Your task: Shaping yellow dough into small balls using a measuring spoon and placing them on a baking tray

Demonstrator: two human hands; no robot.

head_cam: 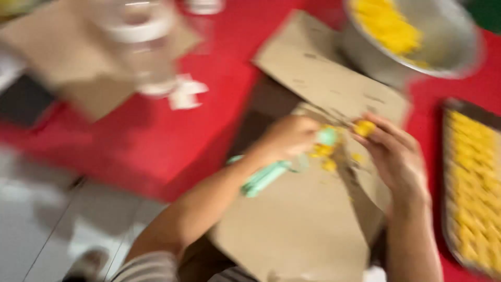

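- A red table (172, 141) fills most of the blurred view; its near-left edge drops off to a pale tiled floor (47, 219), where a shoe shows at the bottom.
- Flat brown cardboard sheets (302, 224) lie over the middle of the table as a work mat, and another piece lies toward the far-left corner.
- The left hand (287, 138) is clenched round a mint-green plastic tool (266, 177); its handle runs back toward the near edge and its head sits among yellow crumbs on the cardboard.
- The right hand (396, 151) pinches a small yellow dough piece (364, 127) at its fingertips, just beside the tool's head, over the middle of the cardboard.
- To do this step well, I judge that the piece should be held lightly so it keeps its shape, the tool kept low and steady over the cardboard so the crumbs stay on it, and the tray within easy reach.
- Counts: one metal bowl (443, 47) of yellow dough at the far-right corner; one dark tray (472, 188) along the right edge with many yellow pieces in rows, too blurred to count; one green tool; one piece in the fingers; a clear jar-like thing (141, 31) at the far edge, too smeared to identify.
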